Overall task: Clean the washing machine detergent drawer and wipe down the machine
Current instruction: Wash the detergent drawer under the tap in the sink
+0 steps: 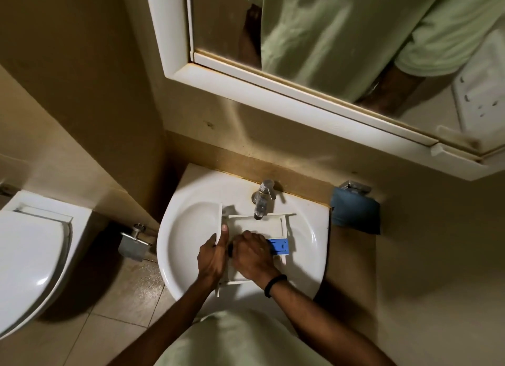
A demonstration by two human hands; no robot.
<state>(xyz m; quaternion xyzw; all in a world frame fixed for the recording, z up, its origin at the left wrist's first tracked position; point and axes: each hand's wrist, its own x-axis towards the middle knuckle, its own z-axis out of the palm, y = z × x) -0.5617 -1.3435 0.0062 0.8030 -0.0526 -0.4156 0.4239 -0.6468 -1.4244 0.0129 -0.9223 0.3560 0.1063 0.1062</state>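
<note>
Drawer in the sink, both hands on it

The white drawer (255,225) is lying in the sink (191,229), right under the tap (261,201), its front panel off to the left standing up on edge. The left hand (211,259) is clamped on that front panel, thumb pressed flat up against its inner face. The right hand (252,255) is curled down inside the drawer, knuckles up, fingers closed round something dark at the left edge of the fist; can't tell what it is. The blue insert (280,246) pokes out just right of that hand, touching it. There's a black band (274,285) on the right wrist. A blue cloth (355,214) hangs on the wall right of the sink, and the toilet (30,256) is well off to the left.
</note>
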